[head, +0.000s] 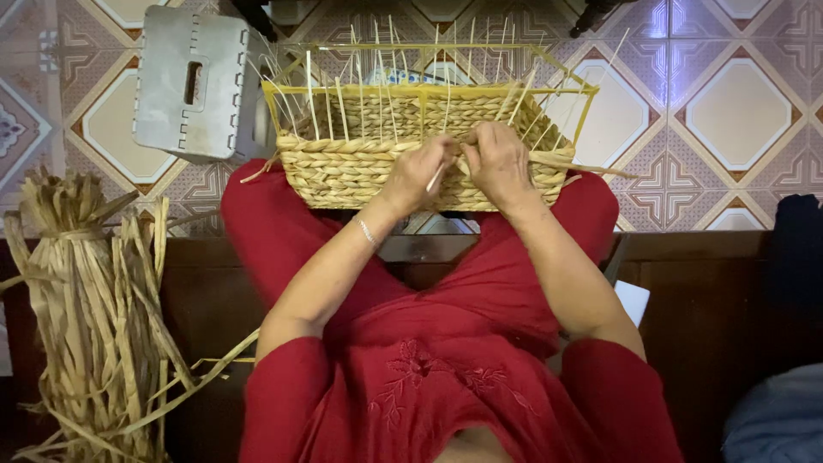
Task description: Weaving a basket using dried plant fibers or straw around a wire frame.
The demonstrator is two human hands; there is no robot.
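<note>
Straw-coloured braided fibre makes up the half-woven basket (360,167) sitting across the person's knees, long axis running side to side, open top tipped away from the body toward the tiled floor (737,111). Thin pale upright stakes (377,77) stick up and outward from the basket's woven part, held inside a yellow frame (429,88) that sits around its upper edge. Both hands are right at the basket's near rim, about the middle of it. Left hand (420,171) is pinched narrow around a thin pale strand (437,177) that angles down and toward the lap. Right hand (499,163) sits touching the left, fingers curled down over the braided rim, pressing on the weave; can't really tell if it's gripping a strand underneath. A loose flat strand (583,167) pokes out sideways from the basket's right end, roughly in line with the long axis. Left of the basket and closer to the body stands a tied bundle of dried fibre (86,309), and just behind the basket's left corner is a grey metal stool (197,81) on the tiles.
</note>
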